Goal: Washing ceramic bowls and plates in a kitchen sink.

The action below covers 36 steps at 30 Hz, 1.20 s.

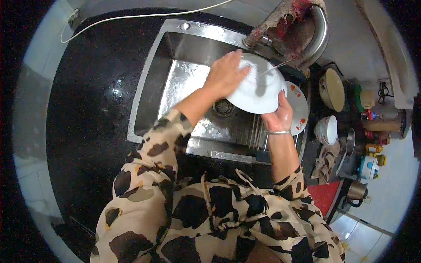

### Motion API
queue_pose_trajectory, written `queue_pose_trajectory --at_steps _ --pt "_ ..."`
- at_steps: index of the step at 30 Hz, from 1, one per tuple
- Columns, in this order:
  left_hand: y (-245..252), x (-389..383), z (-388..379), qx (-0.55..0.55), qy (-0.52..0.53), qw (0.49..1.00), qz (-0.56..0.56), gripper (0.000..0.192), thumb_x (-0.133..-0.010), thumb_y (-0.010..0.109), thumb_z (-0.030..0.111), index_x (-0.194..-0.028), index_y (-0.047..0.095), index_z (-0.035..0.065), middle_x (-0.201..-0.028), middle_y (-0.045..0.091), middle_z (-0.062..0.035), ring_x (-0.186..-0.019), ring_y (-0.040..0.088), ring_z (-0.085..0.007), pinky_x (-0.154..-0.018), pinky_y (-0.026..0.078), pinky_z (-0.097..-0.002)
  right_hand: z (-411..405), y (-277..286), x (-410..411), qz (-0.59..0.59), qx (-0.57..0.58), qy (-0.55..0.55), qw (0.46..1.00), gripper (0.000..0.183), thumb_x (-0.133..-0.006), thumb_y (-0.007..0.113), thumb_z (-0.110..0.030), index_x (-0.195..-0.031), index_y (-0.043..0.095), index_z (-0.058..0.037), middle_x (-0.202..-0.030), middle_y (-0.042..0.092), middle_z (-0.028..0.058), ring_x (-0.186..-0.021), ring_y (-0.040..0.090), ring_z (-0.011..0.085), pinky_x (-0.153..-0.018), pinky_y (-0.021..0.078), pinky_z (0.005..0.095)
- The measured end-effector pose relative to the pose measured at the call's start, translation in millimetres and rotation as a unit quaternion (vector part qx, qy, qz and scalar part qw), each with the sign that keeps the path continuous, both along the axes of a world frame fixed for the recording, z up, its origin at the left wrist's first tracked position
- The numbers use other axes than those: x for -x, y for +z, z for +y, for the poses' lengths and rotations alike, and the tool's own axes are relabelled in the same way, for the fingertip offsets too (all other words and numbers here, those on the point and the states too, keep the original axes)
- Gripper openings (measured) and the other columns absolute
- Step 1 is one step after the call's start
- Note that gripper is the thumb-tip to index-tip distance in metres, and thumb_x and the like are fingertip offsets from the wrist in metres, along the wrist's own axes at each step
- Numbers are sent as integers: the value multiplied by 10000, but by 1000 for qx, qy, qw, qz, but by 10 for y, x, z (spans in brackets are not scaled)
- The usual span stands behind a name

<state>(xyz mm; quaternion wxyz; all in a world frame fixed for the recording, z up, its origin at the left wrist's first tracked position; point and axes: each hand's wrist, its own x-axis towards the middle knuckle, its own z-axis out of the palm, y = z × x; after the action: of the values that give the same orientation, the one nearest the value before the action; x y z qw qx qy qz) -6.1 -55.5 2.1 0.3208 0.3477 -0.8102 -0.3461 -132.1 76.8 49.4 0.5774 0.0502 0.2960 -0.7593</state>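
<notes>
A white dish (263, 90) is tilted over the right part of a stainless steel sink (143, 77). My right hand (279, 115) grips its lower right edge, the thumb on the upper face. Across the dish's left side lies my left hand (227, 74), palm down, fingertips blurred, thumb apart from the fingers. A thin stream of water from the curved metal faucet (321, 33) lands on the dish. Behind my right hand, a white plate with red flowers (300, 110) is partly covered by the dish. The drain (223, 107) shows below my left hand.
A worn cloth (274, 24) drapes over the faucet. Wire rack bars (256, 133) span the sink's right side. Further right are a large bowl (333, 90), stacked bowls (327, 130), a rag (326, 161) and a kettle (357, 191). A white cable (138, 16) crosses the back.
</notes>
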Motion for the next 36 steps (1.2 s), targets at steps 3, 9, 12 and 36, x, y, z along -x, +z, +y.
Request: queue_pose_trajectory --at_steps 3,9,12,36 --pt "23 -1 -47 -80 -5 994 -71 591 -803 450 411 -1200 389 -22 -1227 402 -192 -1206 288 -317 -961 181 -523 2 -77 2 -12 3 -7 1000 381 -909 324 -239 -1215 370 -17 -1239 418 137 -1140 394 287 -985 271 456" --pt "533 210 896 152 69 975 -144 709 -729 542 427 -1197 350 -71 -1270 301 -252 -1206 243 -393 -975 181 -508 -96 -136 9 -30 -20 15 999 393 -909 326 -258 -1218 369 -19 -1223 434 127 -1136 399 283 -971 289 453" --pt "430 96 596 160 56 980 -102 688 -739 524 417 -1219 346 -42 -1268 312 -244 -1201 259 -383 -983 178 -493 -27 -123 -1 16 19 11 1000 385 -897 362 -242 -1215 380 -27 -1228 431 130 -1139 397 287 -983 276 451" --pt "169 277 464 22 24 995 -95 545 -840 387 397 -1212 379 -1 -1281 337 -199 -1238 226 -338 -968 135 -567 85 -197 -25 111 32 127 985 338 -877 417 -189 -1171 417 -22 -1166 483 123 -1075 469 263 -928 364 415"
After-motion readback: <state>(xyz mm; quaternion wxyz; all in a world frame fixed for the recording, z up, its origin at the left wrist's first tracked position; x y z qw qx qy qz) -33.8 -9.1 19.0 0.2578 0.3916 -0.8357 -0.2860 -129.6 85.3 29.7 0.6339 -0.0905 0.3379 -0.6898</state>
